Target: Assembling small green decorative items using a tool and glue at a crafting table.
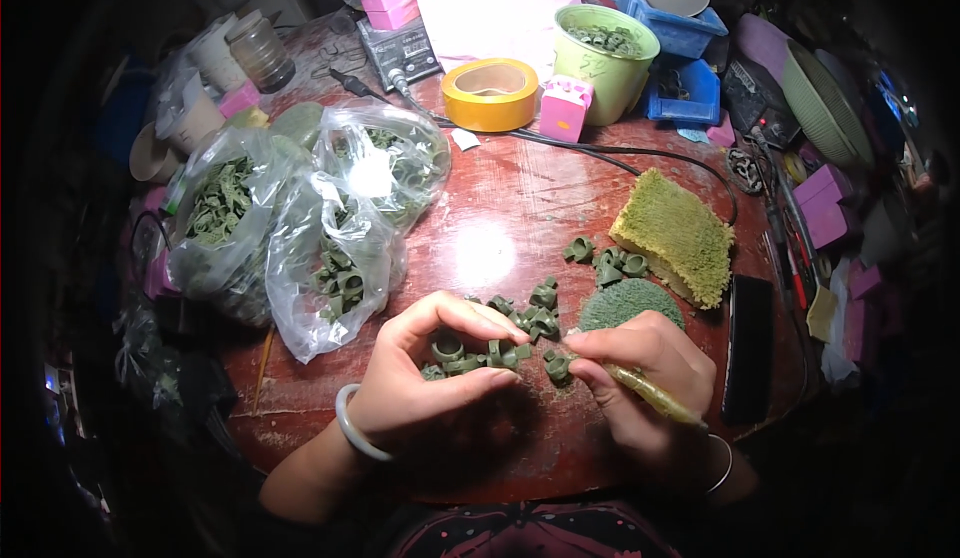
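Observation:
My left hand [420, 358], with a pale bangle at its wrist, is curved with a small dark green ring-shaped piece [507, 354] between thumb and fingertips. More green rings [450, 346] show in the gap behind the thumb; whether they touch the palm is hidden. My right hand [650, 363] grips a pen-like tool with a yellowish translucent handle [655, 398]. Its tip is hidden by the fingers. Beside the right fingertips is another green ring piece [558, 366]. Several similar pieces [540, 313] lie on the red table just beyond my hands.
Plastic bags [340, 228] of green pieces lie at left. A green round pad [630, 303], a yellow-green sponge [675, 238] and a black phone-like slab [748, 348] are at right. Farther back stand yellow tape [490, 95], a light green bucket [612, 78] and blue bins [683, 93]; cables cross there.

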A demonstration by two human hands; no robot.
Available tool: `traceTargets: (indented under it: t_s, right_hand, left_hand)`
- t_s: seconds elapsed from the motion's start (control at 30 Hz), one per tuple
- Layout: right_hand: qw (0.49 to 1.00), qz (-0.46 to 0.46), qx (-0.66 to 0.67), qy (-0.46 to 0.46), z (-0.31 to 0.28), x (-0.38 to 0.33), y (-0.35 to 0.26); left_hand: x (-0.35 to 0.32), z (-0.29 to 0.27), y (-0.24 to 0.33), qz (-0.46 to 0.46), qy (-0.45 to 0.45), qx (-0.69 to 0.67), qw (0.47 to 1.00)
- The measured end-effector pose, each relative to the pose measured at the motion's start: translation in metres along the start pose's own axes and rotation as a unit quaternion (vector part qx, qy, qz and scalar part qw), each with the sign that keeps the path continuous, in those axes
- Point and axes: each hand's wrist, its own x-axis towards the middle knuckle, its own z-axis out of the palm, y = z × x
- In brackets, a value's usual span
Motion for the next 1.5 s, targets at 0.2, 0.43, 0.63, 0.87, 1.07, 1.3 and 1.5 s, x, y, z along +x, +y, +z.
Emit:
traceTargets:
  t_s: [0.2,0.43,0.63,0.87,1.07,1.3,1.5]
  right_hand:
    - [0.992,0.012,0.110,-0.059,0.001,-0.002,0.001]
    - [0.994,0.026,0.086,-0.061,-0.002,0.000,-0.003]
    - [0.992,0.060,0.094,-0.057,-0.005,0.001,-0.007]
    - [0.976,0.122,0.168,-0.061,-0.015,0.003,-0.007]
    - [0.976,0.124,0.161,-0.073,-0.010,0.000,-0.005]
    - [0.985,0.036,0.137,-0.103,-0.008,0.001,-0.001]
    - [0.977,0.021,0.160,-0.141,-0.009,0.001,-0.002]
  left_hand:
    - [0.002,-0.001,-0.002,0.006,-0.016,0.023,1.000]
    - [0.001,0.000,0.000,0.006,-0.024,0.034,0.999]
    - [0.002,0.002,0.001,-0.002,-0.033,-0.002,0.999]
    - [0.000,0.001,0.008,-0.144,-0.026,-0.121,0.982]
    - [-0.001,0.001,0.006,-0.146,-0.061,-0.059,0.986]
    - [0.002,-0.002,0.007,-0.139,-0.074,0.004,0.988]
    - [0.002,0.000,0.006,-0.085,-0.091,0.038,0.991]
